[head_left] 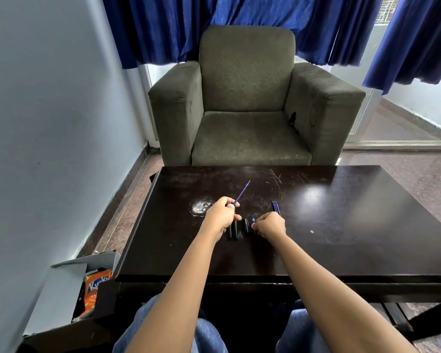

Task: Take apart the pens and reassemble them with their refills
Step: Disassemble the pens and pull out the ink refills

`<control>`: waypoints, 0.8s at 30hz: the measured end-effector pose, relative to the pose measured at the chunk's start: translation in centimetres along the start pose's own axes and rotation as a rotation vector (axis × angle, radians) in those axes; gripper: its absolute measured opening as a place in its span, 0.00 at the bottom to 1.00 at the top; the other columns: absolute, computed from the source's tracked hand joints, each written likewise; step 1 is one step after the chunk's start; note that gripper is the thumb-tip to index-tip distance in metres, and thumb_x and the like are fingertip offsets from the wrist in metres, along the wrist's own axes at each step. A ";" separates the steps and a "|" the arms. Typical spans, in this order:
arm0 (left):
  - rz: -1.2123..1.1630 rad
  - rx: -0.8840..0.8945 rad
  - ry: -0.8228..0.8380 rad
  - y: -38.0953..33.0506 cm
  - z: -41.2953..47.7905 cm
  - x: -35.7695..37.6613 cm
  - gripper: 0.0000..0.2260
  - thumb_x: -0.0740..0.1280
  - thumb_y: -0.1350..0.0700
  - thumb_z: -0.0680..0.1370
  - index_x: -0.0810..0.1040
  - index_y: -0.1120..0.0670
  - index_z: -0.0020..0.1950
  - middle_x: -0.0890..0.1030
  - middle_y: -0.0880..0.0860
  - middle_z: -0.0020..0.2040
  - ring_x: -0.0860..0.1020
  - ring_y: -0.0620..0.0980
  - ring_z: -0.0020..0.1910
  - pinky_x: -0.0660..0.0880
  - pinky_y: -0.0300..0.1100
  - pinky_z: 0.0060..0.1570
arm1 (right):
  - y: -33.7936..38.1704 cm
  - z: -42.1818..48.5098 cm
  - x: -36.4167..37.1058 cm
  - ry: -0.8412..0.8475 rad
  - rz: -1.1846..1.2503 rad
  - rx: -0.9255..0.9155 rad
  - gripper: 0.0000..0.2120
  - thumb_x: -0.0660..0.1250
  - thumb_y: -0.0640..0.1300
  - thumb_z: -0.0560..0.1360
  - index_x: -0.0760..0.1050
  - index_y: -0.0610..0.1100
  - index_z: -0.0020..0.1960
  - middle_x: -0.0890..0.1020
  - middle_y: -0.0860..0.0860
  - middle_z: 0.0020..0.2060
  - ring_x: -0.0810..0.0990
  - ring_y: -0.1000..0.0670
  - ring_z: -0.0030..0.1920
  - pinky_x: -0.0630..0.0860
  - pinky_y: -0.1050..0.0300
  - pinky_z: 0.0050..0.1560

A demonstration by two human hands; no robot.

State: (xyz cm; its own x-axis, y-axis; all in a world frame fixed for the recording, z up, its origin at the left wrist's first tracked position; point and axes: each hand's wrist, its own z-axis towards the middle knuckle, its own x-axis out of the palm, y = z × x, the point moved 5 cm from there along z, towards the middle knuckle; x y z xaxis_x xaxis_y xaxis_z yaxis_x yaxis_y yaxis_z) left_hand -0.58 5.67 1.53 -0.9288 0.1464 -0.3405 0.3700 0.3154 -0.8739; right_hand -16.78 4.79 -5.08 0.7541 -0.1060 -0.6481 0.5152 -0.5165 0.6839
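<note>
My left hand (220,215) grips a thin blue refill (243,191) that points up and away over the dark table (316,225). My right hand (267,225) pinches a small blue pen piece (253,220) just above the tabletop. Between the hands lie black pen barrels or caps (233,231), and another black piece (246,225) sits close to the right hand. Two or three blue refills (276,207) lie side by side beyond the right hand, partly hidden by it.
A green armchair (247,98) stands behind the table. A white smudge (200,207) marks the tabletop left of my left hand. An open cardboard box (87,284) with an orange snack packet (96,289) sits on the floor at the left. My knees are under the near edge.
</note>
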 end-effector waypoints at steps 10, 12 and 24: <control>0.019 0.008 -0.002 -0.1 0.0 0.1 0.12 0.52 0.58 0.82 0.73 0.48 0.48 0.81 0.51 0.39 0.64 0.44 0.24 0.58 0.37 0.24 | 1.0 0.0 0.0 -0.018 0.095 -0.047 0.07 0.67 0.37 0.70 0.79 0.45 0.35 0.82 0.46 0.35 0.79 0.47 0.36 0.81 0.52 0.41; 0.007 0.000 0.003 -0.1 0.0 0.1 0.12 0.51 0.58 0.82 0.73 0.48 0.48 0.82 0.52 0.39 0.64 0.44 0.24 0.58 0.37 0.23 | 1.8 0.3 -0.7 -0.018 0.234 -0.018 0.08 0.65 0.34 0.69 0.82 0.42 0.38 0.81 0.45 0.33 0.78 0.47 0.34 0.81 0.49 0.42; -0.098 -0.002 0.100 -0.6 -0.6 1.2 0.10 0.52 0.56 0.83 0.71 0.49 0.55 0.79 0.51 0.39 0.64 0.43 0.27 0.58 0.36 0.23 | 6.8 -4.5 -1.7 0.381 0.840 -0.009 0.03 0.68 0.32 0.74 0.78 0.36 0.48 0.82 0.49 0.25 0.81 0.56 0.24 0.77 0.64 0.24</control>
State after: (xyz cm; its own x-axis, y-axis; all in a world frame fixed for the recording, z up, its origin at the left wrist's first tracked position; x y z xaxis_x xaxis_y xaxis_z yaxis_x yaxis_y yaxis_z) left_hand -1.91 6.20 1.89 -0.9538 0.2072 -0.2175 0.2780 0.3341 -0.9006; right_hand -12.80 5.26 2.16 0.9642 -0.1554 0.2148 -0.2596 -0.3894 0.8837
